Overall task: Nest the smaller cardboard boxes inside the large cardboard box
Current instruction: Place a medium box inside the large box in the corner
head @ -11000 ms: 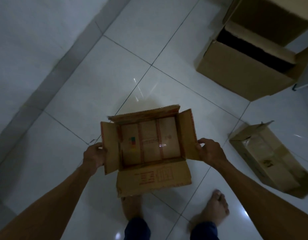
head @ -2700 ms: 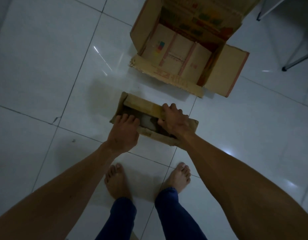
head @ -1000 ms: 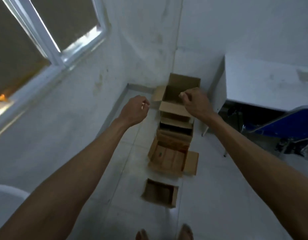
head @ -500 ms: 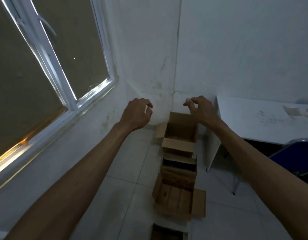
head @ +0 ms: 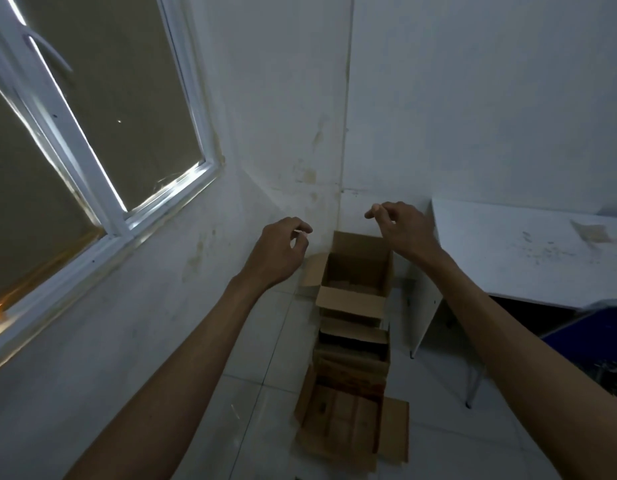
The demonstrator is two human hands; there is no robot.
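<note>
Three open cardboard boxes stand in a row on the tiled floor toward the room's corner. The far box [head: 355,268] sits in the corner with its flaps up. A middle box [head: 352,348] is dark inside. The near box [head: 345,417], with red print and a flap lying to the right, is closest to me. My left hand [head: 275,254] and my right hand [head: 404,226] are stretched out in the air above the far box. Both have loosely curled fingers, hold nothing and touch no box.
A white-framed window [head: 92,133] fills the left wall. On the right a white table [head: 525,251] stands against the wall, its white leg panel [head: 424,313] close to the boxes. A blue chair [head: 594,327] is under the table's front edge.
The view has tilted further up toward the wall corner, so the smallest box near my feet has dropped out of frame. Both hands stay raised and empty, drifting slightly apart.
</note>
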